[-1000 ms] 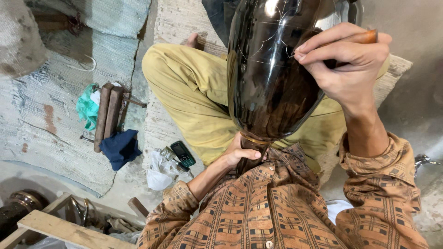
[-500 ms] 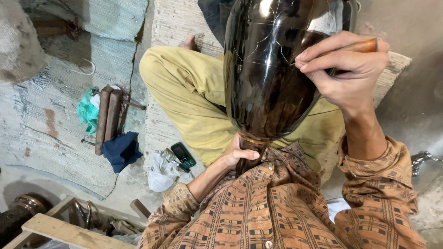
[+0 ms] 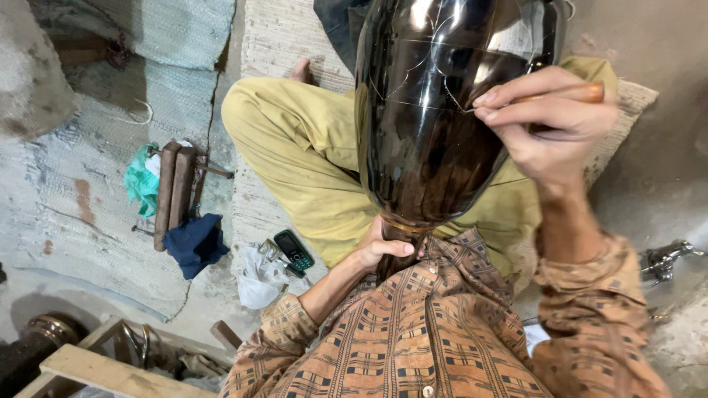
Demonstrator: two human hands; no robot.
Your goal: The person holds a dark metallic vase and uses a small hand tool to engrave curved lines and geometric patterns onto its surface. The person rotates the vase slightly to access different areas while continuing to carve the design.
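A large glossy black vase (image 3: 435, 110) lies across my lap, its narrow neck pointing toward my chest. My left hand (image 3: 383, 247) is closed around that neck, just under a thin brass-coloured ring. My right hand (image 3: 549, 121) rests against the vase's right side and pinches a thin tool with a brown wooden handle (image 3: 579, 93), its tip touching the dark surface where fine scratched lines show. I sit cross-legged in yellow trousers (image 3: 295, 155) and a brown checked shirt.
On the floor mat to the left lie two wooden-handled tools (image 3: 173, 191), a green cloth (image 3: 140, 180), a dark blue cloth (image 3: 193, 243), a small mobile phone (image 3: 293, 250) and white plastic (image 3: 258, 280). Wooden planks (image 3: 96, 368) sit at lower left, a shiny metal piece (image 3: 664, 258) at right.
My right hand has shifted slightly along the vase's side with the tool, and the view has moved a little. My left hand stays on the neck.
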